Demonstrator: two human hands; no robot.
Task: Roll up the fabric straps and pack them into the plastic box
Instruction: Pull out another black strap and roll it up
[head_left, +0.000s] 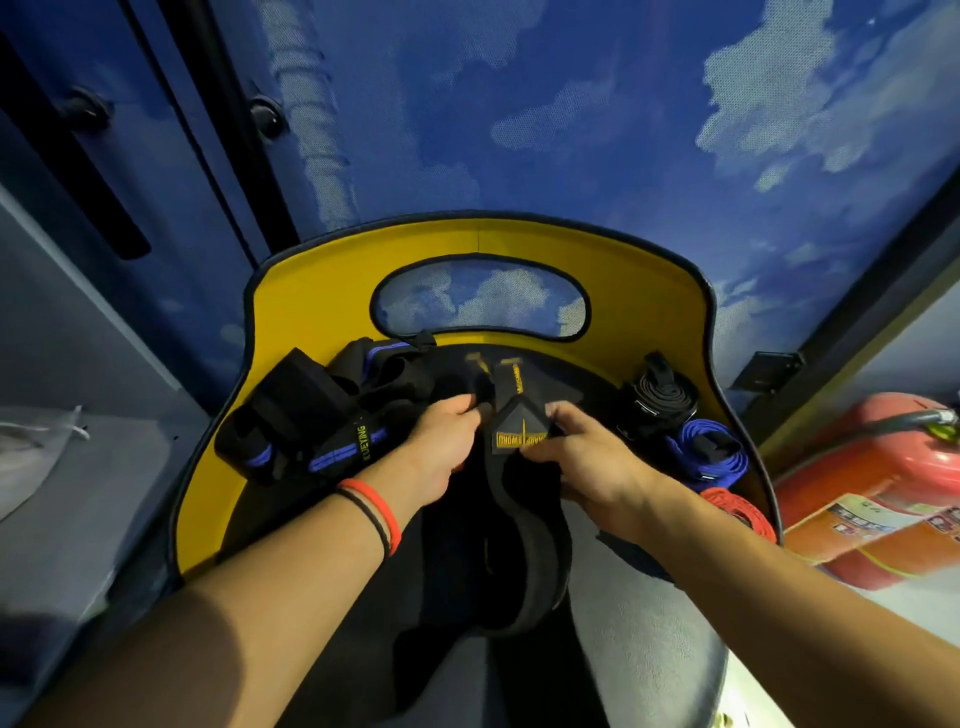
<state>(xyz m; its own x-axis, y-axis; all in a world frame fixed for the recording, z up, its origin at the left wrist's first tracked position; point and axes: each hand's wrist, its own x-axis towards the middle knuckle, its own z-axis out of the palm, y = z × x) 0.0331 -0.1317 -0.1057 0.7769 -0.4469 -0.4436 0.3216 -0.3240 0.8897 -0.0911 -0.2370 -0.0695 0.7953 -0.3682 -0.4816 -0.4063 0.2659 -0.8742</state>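
Fingers (464, 403) of L hand (441, 447) & R hand (584, 460) pinch black strap (519, 439) w/ yellow logo.

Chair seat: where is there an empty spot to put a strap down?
Bare: the dark seat patch below the black-and-blue straps, beside the left hand. Crowded: black roll, blue strap and red cord on the right; the right hand grips the middle strap too.

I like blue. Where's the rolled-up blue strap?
Head view: the blue strap lies right of the right hand, between the black rolled strap and the red cord.
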